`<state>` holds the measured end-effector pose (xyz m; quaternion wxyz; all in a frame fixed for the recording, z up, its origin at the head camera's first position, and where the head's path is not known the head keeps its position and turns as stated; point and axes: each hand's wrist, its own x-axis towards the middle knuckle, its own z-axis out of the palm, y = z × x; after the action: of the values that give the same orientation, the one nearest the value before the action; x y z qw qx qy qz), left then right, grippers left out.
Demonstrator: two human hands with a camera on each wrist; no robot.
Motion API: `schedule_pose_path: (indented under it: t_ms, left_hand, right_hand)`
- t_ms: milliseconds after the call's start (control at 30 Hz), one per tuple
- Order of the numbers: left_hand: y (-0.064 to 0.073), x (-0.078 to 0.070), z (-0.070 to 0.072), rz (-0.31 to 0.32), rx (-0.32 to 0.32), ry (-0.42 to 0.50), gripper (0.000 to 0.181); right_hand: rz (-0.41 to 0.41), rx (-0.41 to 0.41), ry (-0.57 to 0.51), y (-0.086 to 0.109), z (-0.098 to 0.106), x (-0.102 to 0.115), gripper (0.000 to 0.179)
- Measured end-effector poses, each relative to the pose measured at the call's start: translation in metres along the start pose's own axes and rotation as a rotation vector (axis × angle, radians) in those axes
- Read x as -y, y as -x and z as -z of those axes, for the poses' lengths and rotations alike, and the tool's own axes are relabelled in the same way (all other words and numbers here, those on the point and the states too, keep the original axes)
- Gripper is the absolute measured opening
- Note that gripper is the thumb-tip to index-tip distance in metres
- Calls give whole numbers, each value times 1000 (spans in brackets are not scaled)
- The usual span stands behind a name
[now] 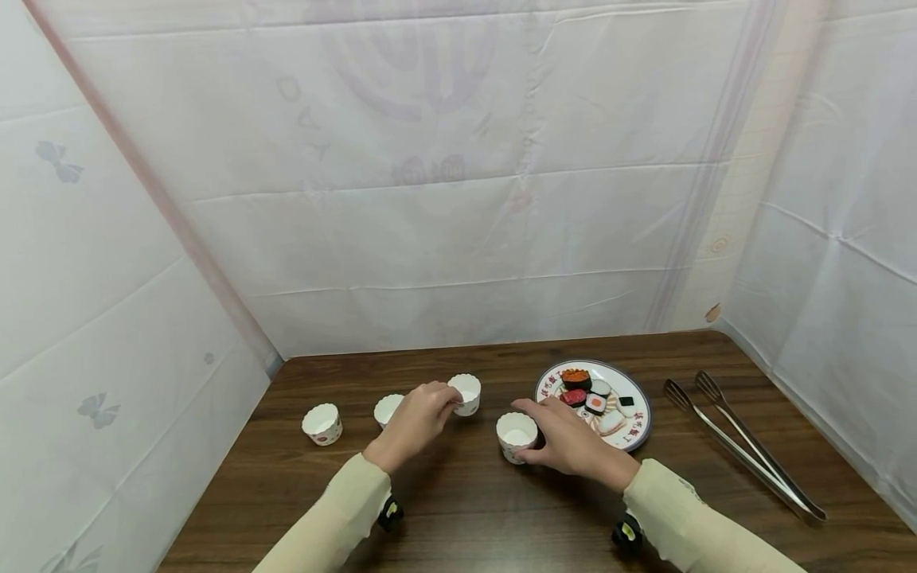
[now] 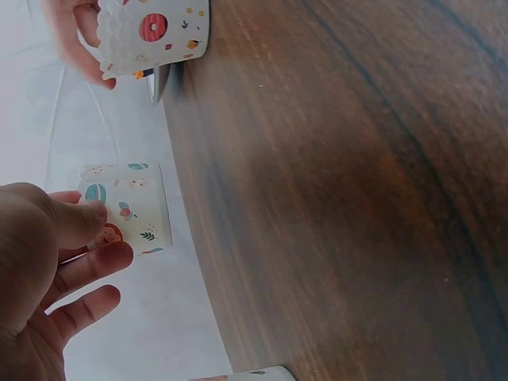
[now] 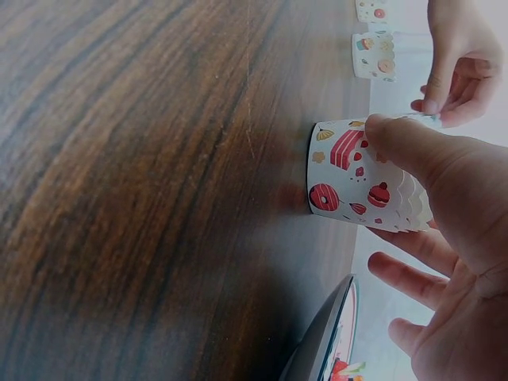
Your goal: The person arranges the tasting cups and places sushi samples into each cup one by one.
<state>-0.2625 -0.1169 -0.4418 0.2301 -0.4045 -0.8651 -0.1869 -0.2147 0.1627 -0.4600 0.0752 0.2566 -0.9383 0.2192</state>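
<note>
The left grip (image 1: pixel 417 422) pinches a white cup (image 2: pixel 135 202), printed with green leaves, above the bench (image 1: pixel 466 509). At that cup's four o'clock, the right grip (image 1: pixel 569 440) pinches a second cup (image 3: pixel 353 171) standing upright, white, scalloped at the rim, bearing red cake and doughnut motifs.

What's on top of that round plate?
Several sushi-like pieces lie on the plate. The right hand hides the plate's near-left part, so anything there can't be seen.
</note>
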Motion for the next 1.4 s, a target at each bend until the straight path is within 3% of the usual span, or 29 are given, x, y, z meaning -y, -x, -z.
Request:
schedule_pose_path:
  t_ms: [733,1400]
  left_hand:
    - [3,7,-15,6,75,-44,7]
    - [2,8,-16,27,145,-9,14]
  right_hand:
    - [7,-8,10,1,1,1,69]
    - [10,-14,17,1,-1,0,69]
